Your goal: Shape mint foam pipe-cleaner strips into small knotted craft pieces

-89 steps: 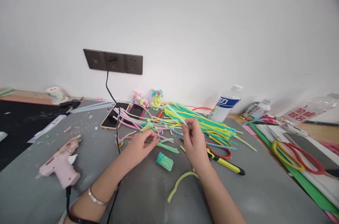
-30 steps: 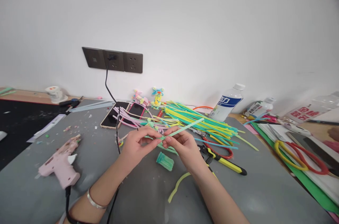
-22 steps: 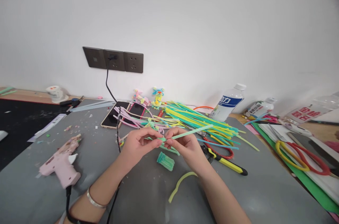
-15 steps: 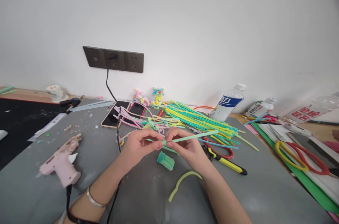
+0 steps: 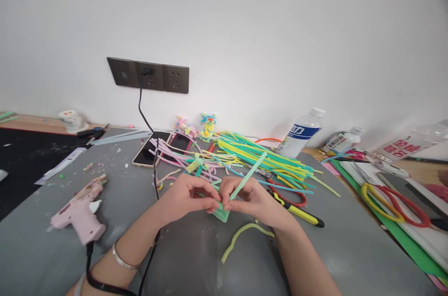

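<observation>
Between my two hands is a light green pipe cleaner (image 5: 249, 177), its free end rising up to the right. My left hand (image 5: 189, 197) pinches it from the left, and my right hand (image 5: 248, 198) pinches it close by, fingertips nearly touching. Just under my fingertips shows part of a green bundle of short pipe cleaner pieces (image 5: 221, 214); whether it lies on the mat or touches my fingers, I cannot tell. A curved yellow-green pipe cleaner (image 5: 241, 233) lies on the mat in front of my right wrist.
A pink glue gun (image 5: 81, 216) lies left, its cord near my left forearm. Behind my hands are a pile of pipe cleaners (image 5: 266, 158), two small figures and phones. Yellow-handled pliers (image 5: 304, 215), a leaning bottle (image 5: 301, 132) and scissors (image 5: 381, 202) are to the right.
Both hands have come slightly lower, over the green bundle, which is now partly covered. The pipe cleaner's free end has swung from nearly level to steeply upward.
</observation>
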Demonstrator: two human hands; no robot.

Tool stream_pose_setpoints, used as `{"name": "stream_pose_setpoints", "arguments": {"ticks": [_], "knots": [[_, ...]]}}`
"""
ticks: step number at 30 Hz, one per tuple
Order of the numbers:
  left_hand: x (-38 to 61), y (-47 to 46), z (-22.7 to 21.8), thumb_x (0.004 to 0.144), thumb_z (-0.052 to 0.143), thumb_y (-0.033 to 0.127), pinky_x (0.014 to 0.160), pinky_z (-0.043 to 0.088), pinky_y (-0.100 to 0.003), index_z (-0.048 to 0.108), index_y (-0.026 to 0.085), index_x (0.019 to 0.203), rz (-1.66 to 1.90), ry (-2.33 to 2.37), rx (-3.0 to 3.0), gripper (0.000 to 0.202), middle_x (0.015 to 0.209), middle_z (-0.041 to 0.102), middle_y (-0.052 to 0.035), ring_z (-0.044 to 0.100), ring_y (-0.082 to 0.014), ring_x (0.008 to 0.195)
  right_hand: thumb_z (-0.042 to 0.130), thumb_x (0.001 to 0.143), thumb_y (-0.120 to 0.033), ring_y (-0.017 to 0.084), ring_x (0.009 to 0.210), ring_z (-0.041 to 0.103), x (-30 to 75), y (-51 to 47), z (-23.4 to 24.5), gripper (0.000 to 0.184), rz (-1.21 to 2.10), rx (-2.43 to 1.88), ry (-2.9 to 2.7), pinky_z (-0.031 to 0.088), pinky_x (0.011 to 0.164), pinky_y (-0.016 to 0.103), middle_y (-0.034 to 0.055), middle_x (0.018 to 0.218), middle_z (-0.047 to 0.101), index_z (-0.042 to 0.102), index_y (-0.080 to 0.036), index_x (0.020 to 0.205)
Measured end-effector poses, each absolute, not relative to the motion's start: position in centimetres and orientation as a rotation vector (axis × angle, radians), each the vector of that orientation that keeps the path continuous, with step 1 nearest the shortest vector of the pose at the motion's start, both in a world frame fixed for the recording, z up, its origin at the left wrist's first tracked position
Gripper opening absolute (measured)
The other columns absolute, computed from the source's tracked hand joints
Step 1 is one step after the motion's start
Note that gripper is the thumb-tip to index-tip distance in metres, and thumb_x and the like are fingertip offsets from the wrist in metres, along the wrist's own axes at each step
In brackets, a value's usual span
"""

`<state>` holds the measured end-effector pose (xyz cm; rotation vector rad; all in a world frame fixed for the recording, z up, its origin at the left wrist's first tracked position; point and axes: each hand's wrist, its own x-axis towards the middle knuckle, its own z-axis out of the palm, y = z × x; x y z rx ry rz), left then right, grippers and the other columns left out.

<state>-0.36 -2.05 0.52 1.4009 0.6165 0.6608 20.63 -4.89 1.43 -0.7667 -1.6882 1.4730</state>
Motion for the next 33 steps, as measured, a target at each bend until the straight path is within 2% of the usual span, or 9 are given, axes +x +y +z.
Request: {"name": "stream_pose_setpoints", "arguments": {"ticks": [3, 7, 11, 14, 16, 19, 23, 33], "knots": [[-0.5, -1.9, 0.6, 0.075, 0.076, 0.026, 0.06, 0.05, -0.023, 0.075, 0.014, 0.078, 0.665, 0.637, 1.394, 0.012, 0.066, 0.067, -0.0019, 0.06, -0.0121, 0.059, 0.075, 0.083, -0.025, 0.016, 0.076, 0.056, 20.6, -4.6, 1.3, 0.01, 1.427, -0.787, -1.663, 0.043, 0.07, 0.027, 0.002, 0.08, 0.06, 0.07, -0.018, 0.079], [-0.9, -1.2, 0.3, 0.076, 0.073, 0.029, 0.061, 0.048, -0.025, 0.073, 0.014, 0.081, 0.731, 0.799, 1.497, 0.015, 0.068, 0.067, -0.0021, 0.06, -0.0139, 0.061, 0.072, 0.085, -0.024, 0.015, 0.075, 0.054, 20.5, -4.1, 0.8, 0.008, 1.191, -0.799, -1.542, 0.042, 0.067, 0.026, 0.0011, 0.077, 0.059, 0.069, -0.02, 0.079], [-1.2, -0.5, -0.6, 0.079, 0.07, 0.03, 0.06, 0.044, -0.025, 0.074, 0.015, 0.08, 0.592, 1.008, 1.82, 0.016, 0.07, 0.067, -0.003, 0.058, -0.0154, 0.061, 0.071, 0.085, -0.021, 0.017, 0.077, 0.057, 20.4, -3.7, 0.4, 0.006, 0.951, -0.786, -1.474, 0.043, 0.067, 0.028, 0.0017, 0.079, 0.062, 0.068, -0.022, 0.08], [-1.2, -0.3, -1.0, 0.077, 0.069, 0.023, 0.058, 0.039, -0.025, 0.076, 0.016, 0.075, 0.454, 1.105, 1.99, 0.01, 0.066, 0.067, -0.0028, 0.057, -0.0164, 0.061, 0.07, 0.085, -0.017, 0.017, 0.077, 0.057, 20.1, -3.6, 0.2, 0.007, 0.841, -0.785, -1.512, 0.044, 0.069, 0.029, 0.0016, 0.079, 0.061, 0.067, -0.022, 0.081], [-1.0, -0.4, -0.8, 0.077, 0.071, 0.025, 0.059, 0.038, -0.025, 0.078, 0.016, 0.08, 0.476, 1.098, 2.026, 0.012, 0.069, 0.068, -0.0028, 0.056, -0.0159, 0.062, 0.069, 0.086, -0.016, 0.017, 0.076, 0.056, 19.7, -3.8, 0.1, 0.008, 0.786, -0.804, -1.556, 0.043, 0.067, 0.029, 0.0017, 0.079, 0.061, 0.066, -0.022, 0.081], [-0.7, -0.8, -0.2, 0.08, 0.069, 0.037, 0.059, 0.039, -0.024, 0.077, 0.017, 0.089, 0.688, 1.033, 1.889, 0.023, 0.077, 0.067, -0.0034, 0.054, -0.0155, 0.065, 0.065, 0.087, -0.013, 0.017, 0.074, 0.055, 18.8, -4.1, 0.1, 0.01, 0.675, -0.825, -1.653, 0.043, 0.066, 0.029, 0.0015, 0.077, 0.059, 0.064, -0.021, 0.082], [-0.2, -1.2, 0.2, 0.083, 0.065, 0.04, 0.064, 0.041, -0.024, 0.071, 0.015, 0.079, 0.886, 0.84, 1.569, 0.026, 0.075, 0.063, -0.0022, 0.054, -0.0152, 0.07, 0.062, 0.088, -0.01, 0.016, 0.072, 0.054, 17.7, -4.5, -0.1, 0.012, 0.596, -0.845, -1.715, 0.042, 0.066, 0.029, 0.0014, 0.078, 0.059, 0.062, -0.021, 0.083], [-0.1, -1.4, 0.0, 0.075, 0.077, 0.039, 0.056, 0.034, -0.021, 0.066, 0.016, 0.071, 0.9, 0.752, 1.248, 0.026, 0.064, 0.051, 0.0041, 0.04, -0.0086, 0.059, 0.064, 0.088, -0.013, 0.016, 0.073, 0.055, 17.5, -4.8, -0.3, 0.009, 0.634, -0.843, -1.657, 0.042, 0.067, 0.028, 0.0004, 0.078, 0.059, 0.064, -0.021, 0.084]]}}
